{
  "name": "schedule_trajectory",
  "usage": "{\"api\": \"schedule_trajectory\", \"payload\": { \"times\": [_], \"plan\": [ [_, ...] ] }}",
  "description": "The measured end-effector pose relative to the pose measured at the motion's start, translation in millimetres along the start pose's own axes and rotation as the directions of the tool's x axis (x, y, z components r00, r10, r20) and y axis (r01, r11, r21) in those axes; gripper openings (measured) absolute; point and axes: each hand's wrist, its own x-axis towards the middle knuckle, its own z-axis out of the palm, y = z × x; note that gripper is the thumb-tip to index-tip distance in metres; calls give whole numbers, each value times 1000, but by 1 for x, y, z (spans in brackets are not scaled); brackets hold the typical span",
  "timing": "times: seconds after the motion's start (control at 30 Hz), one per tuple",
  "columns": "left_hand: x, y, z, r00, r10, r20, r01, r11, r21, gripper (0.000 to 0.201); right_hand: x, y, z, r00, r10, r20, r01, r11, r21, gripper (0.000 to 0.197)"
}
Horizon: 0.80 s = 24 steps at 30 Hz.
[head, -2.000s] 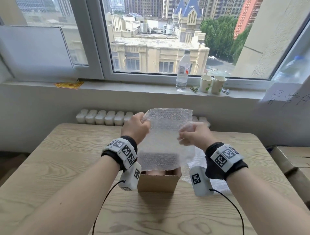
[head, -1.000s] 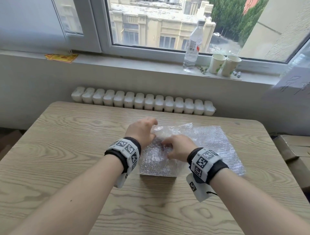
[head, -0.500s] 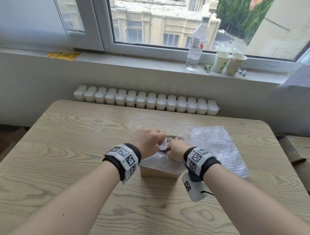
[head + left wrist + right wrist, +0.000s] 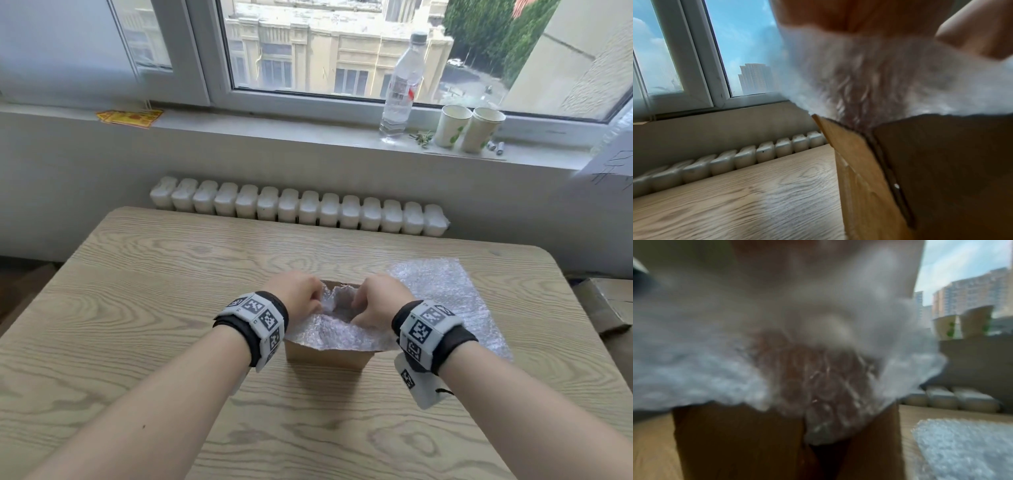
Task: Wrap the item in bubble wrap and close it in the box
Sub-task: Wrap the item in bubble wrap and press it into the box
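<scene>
Box: small brown cardboard box [image 4: 327,357] stands open-topped on the pale wood-grain table [image 4: 137,308], close to the person, so both hands reach into it from above.
Wrap: clear bubble wrap sheet [image 4: 337,334] drapes over the box mouth, its middle sunk inside and its near edge hanging over the front wall; probably it is being pushed down as a lining or cover.
Left hand: left hand [image 4: 296,291] has its fingers curled, pinching the wrap at the left of the opening.
Right hand: right hand [image 4: 378,298] does likewise, fingers bent into the wrap at the right.
Item: hidden; presumably under the wrap in the box, but I cannot tell.
Spare: second clear bubble wrap sheet [image 4: 445,291] lies flat on the table to the right, likely kept within reach.
Flaps: not yet closed.
</scene>
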Motion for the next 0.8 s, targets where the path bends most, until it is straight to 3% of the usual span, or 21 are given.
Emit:
{"api": "schedule_trajectory", "payload": {
  "times": [0.07,0.13,0.2,0.27,0.4,0.53,0.67,0.8],
  "plan": [
    [1,3,-2,998,-6,68,2,998,61,23,-1,1,-3,996,-16,85,9,996,85,10],
    [1,6,0,992,-13,125,2,996,87,25,-5,-1,-6,987,-55,148,49,998,42,6],
    [2,9,2,991,-5,136,-7,996,86,24,-6,-4,-3,983,-83,165,92,995,-44,21],
    [0,10,5,994,27,103,-36,995,92,23,-4,-9,5,983,-114,141,130,985,-111,25],
    [4,4,18,994,113,7,-112,985,129,39,-2,-9,20,986,-142,83,150,984,-94,24],
    [5,7,23,996,86,33,-90,987,135,42,-5,-9,27,989,-148,-13,146,984,-98,29],
    [8,6,27,993,52,110,-64,992,111,36,-4,-9,32,972,-143,-187,101,971,-215,22],
    [5,6,28,998,49,40,-53,994,100,35,-4,-8,38,987,-113,-118,87,975,-203,17]
  ]
}}
